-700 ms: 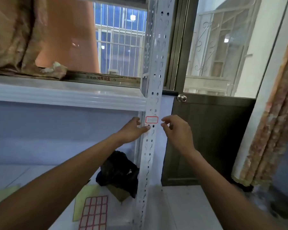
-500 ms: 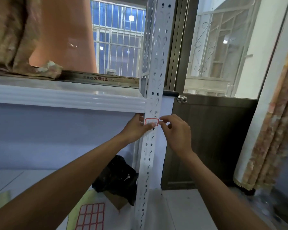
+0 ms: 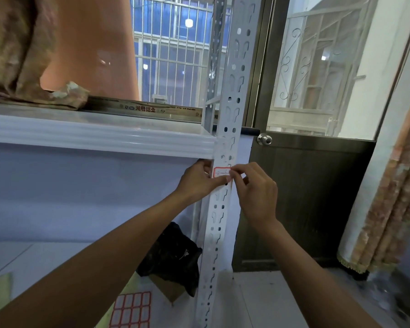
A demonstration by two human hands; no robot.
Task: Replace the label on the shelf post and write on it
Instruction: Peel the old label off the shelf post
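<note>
The red-bordered label (image 3: 221,172) sits on the white slotted shelf post (image 3: 232,91), just under the front edge of the upper shelf (image 3: 100,136). The left hand (image 3: 197,182) holds the post from its left side, thumb laid along the label's lower edge. The right hand (image 3: 257,195) pinches the label's right edge between thumb and forefinger. A sheet of blank labels (image 3: 131,308) lies on the lower shelf beside a black bag (image 3: 173,256).

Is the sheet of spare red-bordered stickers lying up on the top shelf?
No, the sticker sheet lies low down, left of the shelf post, far below the upper shelf.
</note>
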